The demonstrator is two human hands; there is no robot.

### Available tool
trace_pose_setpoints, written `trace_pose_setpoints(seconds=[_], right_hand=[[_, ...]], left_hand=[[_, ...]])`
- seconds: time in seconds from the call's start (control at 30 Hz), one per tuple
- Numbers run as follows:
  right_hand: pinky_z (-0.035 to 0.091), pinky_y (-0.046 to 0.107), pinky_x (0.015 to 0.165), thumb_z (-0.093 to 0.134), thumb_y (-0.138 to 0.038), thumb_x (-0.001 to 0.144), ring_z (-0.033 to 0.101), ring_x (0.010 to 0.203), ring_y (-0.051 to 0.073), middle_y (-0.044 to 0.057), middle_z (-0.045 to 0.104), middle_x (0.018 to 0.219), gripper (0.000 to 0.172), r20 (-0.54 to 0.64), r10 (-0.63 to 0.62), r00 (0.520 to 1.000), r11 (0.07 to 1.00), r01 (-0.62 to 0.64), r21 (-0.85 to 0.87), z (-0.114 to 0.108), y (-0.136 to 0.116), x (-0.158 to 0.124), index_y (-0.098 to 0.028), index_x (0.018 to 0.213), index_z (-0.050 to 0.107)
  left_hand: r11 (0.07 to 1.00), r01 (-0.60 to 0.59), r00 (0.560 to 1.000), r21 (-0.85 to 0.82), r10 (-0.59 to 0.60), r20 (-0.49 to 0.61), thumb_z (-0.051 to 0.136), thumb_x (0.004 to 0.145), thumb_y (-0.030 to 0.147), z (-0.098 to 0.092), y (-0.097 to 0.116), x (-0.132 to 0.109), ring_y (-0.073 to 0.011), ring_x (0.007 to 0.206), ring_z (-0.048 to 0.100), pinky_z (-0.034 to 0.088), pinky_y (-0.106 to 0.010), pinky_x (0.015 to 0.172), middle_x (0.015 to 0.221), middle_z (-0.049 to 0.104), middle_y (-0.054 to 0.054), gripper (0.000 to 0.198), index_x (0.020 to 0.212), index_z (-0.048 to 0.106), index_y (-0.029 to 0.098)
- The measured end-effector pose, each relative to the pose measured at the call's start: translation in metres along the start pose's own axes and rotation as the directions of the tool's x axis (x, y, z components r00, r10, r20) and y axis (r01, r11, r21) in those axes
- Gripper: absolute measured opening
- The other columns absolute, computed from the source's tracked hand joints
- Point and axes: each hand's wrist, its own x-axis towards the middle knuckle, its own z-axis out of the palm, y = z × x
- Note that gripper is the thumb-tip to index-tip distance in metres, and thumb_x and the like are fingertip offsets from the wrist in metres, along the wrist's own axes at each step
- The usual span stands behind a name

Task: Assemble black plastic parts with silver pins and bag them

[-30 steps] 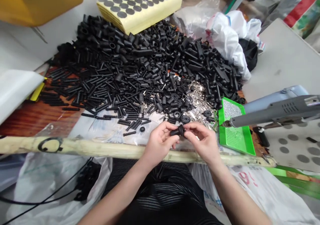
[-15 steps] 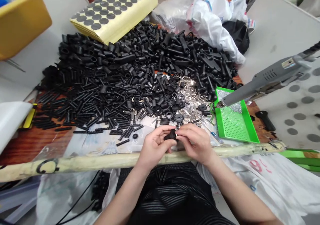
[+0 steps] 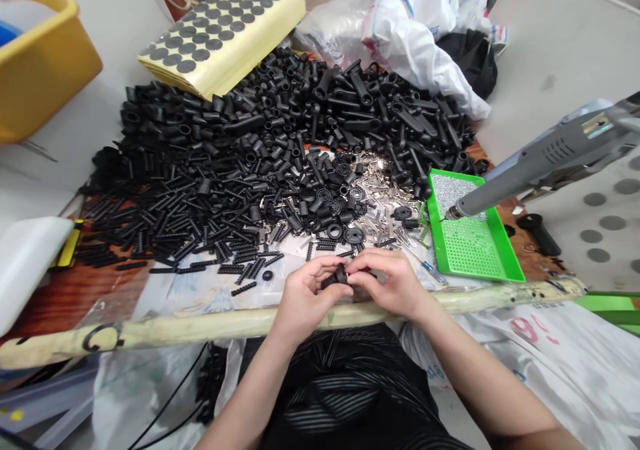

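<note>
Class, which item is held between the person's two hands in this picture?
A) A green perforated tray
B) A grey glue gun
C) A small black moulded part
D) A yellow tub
C: the fingers of the left hand and the right hand meet on a small black moulded part.

Legible marking: one, partial. Red characters on the white plastic sack [image 3: 545,363] at lower right read approximately "16"; creasing leaves this uncertain. Faint blue print on the same sack is too small to read. A black hand-drawn mark [image 3: 103,338] on the pale rail [image 3: 210,325] resembles a letter "C". The metal plate [image 3: 597,125] on the grey glue gun [image 3: 550,157] shows no readable text.
</note>
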Motion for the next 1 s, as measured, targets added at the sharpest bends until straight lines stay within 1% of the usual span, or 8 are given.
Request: trace_pose_setpoints(seconds=[0.1,0.27,0.37,0.47,0.6,0.77,0.9,1.0], right_hand=[[0.051,0.028,0.066,0.055,-0.014,0.089,0.062,0.07,0.016,0.005,0.068,0.079,0.012,0.062,-0.044,0.997,0.998,0.047,-0.04,-0.004,0.0,-0.001,-0.017,0.083,0.064],[0.05,0.029,0.065,0.048,-0.016,0.091,0.062,0.072,0.017,0.006,0.066,0.081,0.012,0.14,-0.13,0.981,0.957,0.161,-0.239,-0.003,0.003,-0.006,-0.017,0.089,0.059],[0.048,0.027,0.059,0.05,-0.017,0.088,0.06,0.064,0.016,0.004,0.064,0.075,0.007,0.087,-0.146,0.985,0.943,0.165,-0.288,0.002,0.01,-0.007,-0.017,0.086,0.057],[0.047,0.025,0.057,0.051,-0.017,0.086,0.059,0.06,0.014,0.002,0.063,0.071,0.006,0.03,-0.118,0.993,0.965,0.122,-0.232,0.007,0.017,-0.007,-0.018,0.083,0.056],[0.05,0.028,0.066,0.052,-0.019,0.09,0.062,0.072,0.016,0.005,0.065,0.082,0.007,0.028,-0.085,0.996,0.991,0.087,-0.101,0.005,0.019,-0.006,-0.018,0.089,0.059],[0.052,0.032,0.075,0.052,-0.017,0.093,0.062,0.085,0.018,0.008,0.066,0.093,0.014,0.014,-0.129,0.992,0.991,0.129,-0.025,0.002,0.017,-0.004,-0.017,0.103,0.062],[0.053,0.03,0.071,0.053,-0.017,0.093,0.063,0.081,0.018,0.008,0.067,0.087,0.012,-0.047,-0.183,0.982,0.981,0.179,-0.078,0.009,0.019,-0.004,-0.017,0.093,0.064],[0.053,0.03,0.067,0.05,-0.018,0.093,0.064,0.076,0.018,0.007,0.068,0.083,0.014,-0.074,-0.17,0.983,0.966,0.152,-0.21,0.016,0.019,-0.005,-0.018,0.088,0.064]], left_hand=[[0.998,-0.016,1.0,0.053,0.016,0.015,0.075,0.059,0.011,-0.001,0.001,0.0,-0.0191,0.085,0.065,0.052,-0.029,0.078,0.088,0.071,-0.005,0.034,0.091,0.065,0.015],[0.999,-0.018,1.0,0.038,0.017,0.026,0.074,0.062,0.013,-0.001,0.002,-0.001,-0.0201,0.087,0.065,0.051,-0.03,0.078,0.089,0.07,-0.006,0.033,0.093,0.063,0.015],[0.999,-0.033,0.999,0.027,0.033,0.001,0.074,0.064,0.015,0.0,0.003,-0.002,-0.019,0.086,0.064,0.051,-0.028,0.077,0.088,0.07,-0.005,0.031,0.093,0.063,0.016],[0.999,-0.033,0.999,0.003,0.033,-0.038,0.073,0.065,0.015,0.001,0.005,-0.002,-0.0185,0.086,0.064,0.051,-0.027,0.077,0.088,0.069,-0.005,0.029,0.092,0.063,0.016],[0.999,0.018,0.999,-0.045,-0.019,-0.035,0.072,0.065,0.015,-0.001,0.005,-0.001,-0.0198,0.087,0.062,0.053,-0.025,0.067,0.09,0.068,-0.007,0.031,0.094,0.064,0.015],[0.996,0.027,0.999,-0.084,-0.028,-0.015,0.071,0.065,0.015,-0.004,0.003,0.0,-0.0188,0.084,0.061,0.053,-0.023,0.062,0.092,0.067,-0.007,0.031,0.096,0.064,0.014],[0.996,0.023,0.999,-0.087,-0.025,-0.02,0.072,0.065,0.013,-0.003,0.003,0.001,-0.0183,0.086,0.061,0.052,-0.023,0.063,0.091,0.067,-0.006,0.031,0.095,0.064,0.015],[0.995,0.001,0.999,-0.095,-0.005,-0.047,0.073,0.065,0.013,-0.002,0.003,0.001,-0.0172,0.086,0.062,0.052,-0.023,0.069,0.088,0.067,-0.004,0.031,0.094,0.064,0.016]])
